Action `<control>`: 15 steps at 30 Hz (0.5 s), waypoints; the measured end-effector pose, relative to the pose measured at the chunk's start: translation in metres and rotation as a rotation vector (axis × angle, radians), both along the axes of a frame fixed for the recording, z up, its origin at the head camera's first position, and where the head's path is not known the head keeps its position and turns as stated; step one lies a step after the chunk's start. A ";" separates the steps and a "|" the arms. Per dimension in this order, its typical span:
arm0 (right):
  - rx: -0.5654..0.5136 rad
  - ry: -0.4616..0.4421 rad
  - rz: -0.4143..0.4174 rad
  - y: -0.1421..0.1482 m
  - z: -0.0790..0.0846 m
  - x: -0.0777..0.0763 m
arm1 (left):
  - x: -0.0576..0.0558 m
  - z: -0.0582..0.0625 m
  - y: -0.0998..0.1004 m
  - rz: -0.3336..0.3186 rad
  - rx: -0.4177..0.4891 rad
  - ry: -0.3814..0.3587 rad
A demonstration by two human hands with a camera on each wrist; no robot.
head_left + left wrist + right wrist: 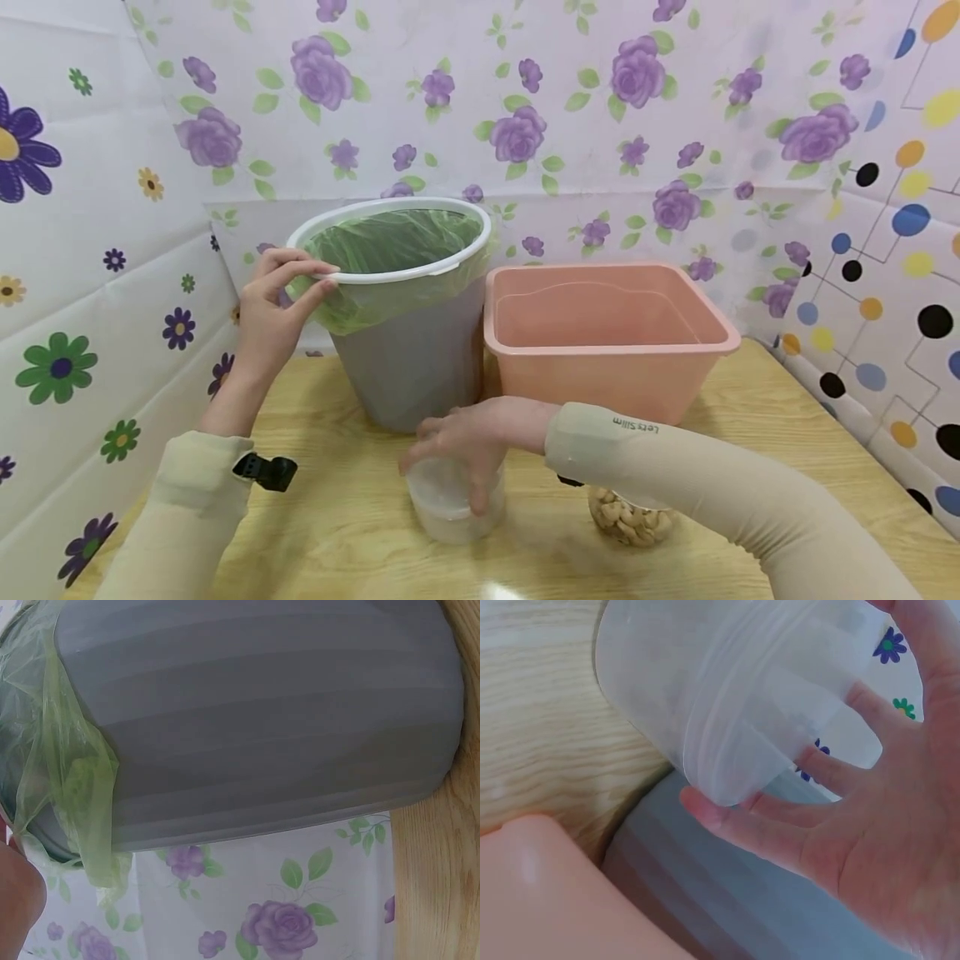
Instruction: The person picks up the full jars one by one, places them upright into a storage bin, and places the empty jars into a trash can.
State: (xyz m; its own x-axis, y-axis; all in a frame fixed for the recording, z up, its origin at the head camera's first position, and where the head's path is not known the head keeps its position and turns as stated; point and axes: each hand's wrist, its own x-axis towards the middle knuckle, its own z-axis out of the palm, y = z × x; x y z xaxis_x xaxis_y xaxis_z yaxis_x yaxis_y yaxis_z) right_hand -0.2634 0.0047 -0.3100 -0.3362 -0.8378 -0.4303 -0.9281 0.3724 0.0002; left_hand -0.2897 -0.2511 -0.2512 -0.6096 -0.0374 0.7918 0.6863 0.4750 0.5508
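Note:
At the left, a grey trash bin (412, 367) stands on the table with a green plastic liner (375, 307) folded over its top and a white rim ring (390, 277). My left hand (270, 308) pinches the left front of that ring between thumb and fingers. In the left wrist view the liner (82, 772) hangs down the bin's side. In front of the bin, my right hand (476, 442) reaches over a clear round plastic container (453, 523) and grips its top from above. The right wrist view shows fingers spread around the container's upper edge; the container (652, 667) is see-through.
A pink rectangular tub (592, 379) stands right of the bin. Near the right forearm, a clear jar of cashew-like nuts (633, 521) is partly hidden by the sleeve. Patterned sheets (517, 133) enclose the wooden table (322, 525) at the back and sides.

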 end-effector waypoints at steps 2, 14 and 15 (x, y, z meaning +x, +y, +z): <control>-0.004 -0.013 0.019 0.002 0.004 0.000 | 0.001 0.000 -0.001 0.002 -0.001 0.002; -0.060 -0.152 0.051 0.014 0.050 -0.001 | 0.001 0.000 0.001 0.003 -0.004 0.021; -0.066 -0.157 0.051 0.015 0.054 -0.001 | 0.002 0.000 0.001 0.004 -0.004 0.021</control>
State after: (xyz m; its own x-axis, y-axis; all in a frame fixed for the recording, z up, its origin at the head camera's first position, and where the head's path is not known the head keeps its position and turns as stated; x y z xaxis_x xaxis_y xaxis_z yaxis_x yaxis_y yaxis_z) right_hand -0.2646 0.0198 -0.2562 -0.2249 -0.8804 -0.4175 -0.9325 0.3187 -0.1697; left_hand -0.2881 -0.2503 -0.2511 -0.5925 -0.0367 0.8047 0.6957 0.4803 0.5341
